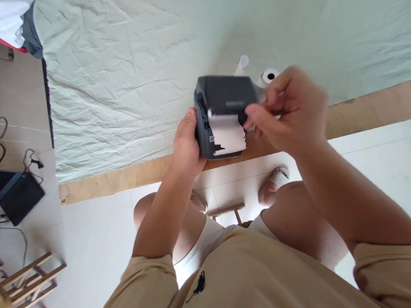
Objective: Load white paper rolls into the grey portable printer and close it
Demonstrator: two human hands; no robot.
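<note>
A small black receipt printer (225,91) is held over the table's near edge. My left hand (187,139) is closed around its left side. A torn strip of white paper (228,131) with a ragged end comes out of the printer below its dark lid. My right hand (290,108), slightly blurred, is at the printer's right side with its fingers curled and thumb tip by the lid's edge; what lies between the fingers is hidden. Just behind this hand lies a white paper roll (268,77) on the cloth. A curled piece of white paper (243,63) shows behind the printer.
A pale green, wrinkled cloth (116,85) covers the table, whose bare wooden edge (123,179) runs along the front. On the floor at left are a black device (20,197), cables and a wooden stool (28,283). My legs are below the table edge.
</note>
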